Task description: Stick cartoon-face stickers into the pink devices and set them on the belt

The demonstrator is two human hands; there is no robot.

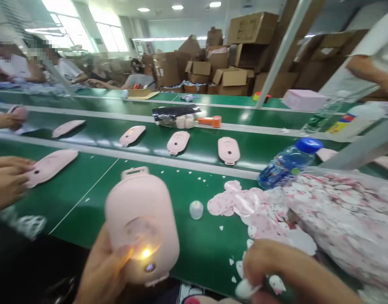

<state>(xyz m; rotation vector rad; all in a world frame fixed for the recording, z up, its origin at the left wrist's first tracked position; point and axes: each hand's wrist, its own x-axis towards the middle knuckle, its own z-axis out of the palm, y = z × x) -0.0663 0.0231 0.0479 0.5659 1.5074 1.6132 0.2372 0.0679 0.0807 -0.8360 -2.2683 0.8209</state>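
My left hand (pixel 102 270) holds a pink oval plastic case (pixel 143 211) upright near the front edge of the green table (pixel 95 211). A small light glows on the case's lower part, above a dark round button. My right hand (pixel 270 261) is closed at the lower right, blurred, with a small white piece (pixel 244 289) at its fingertips. Beside it lie pink and white printed stickers (pixel 254 207), partly under a clear bag of more stickers (pixel 349 219). A small translucent cap (pixel 196 210) stands between my hands.
Several pink cases (pixel 228 150) lie along the green belt ahead. A blue-capped bottle (pixel 289 162) leans by the bag. Another person's hands (pixel 6 181) touch a case at the left. Metal posts (pixel 282 55) rise at the right.
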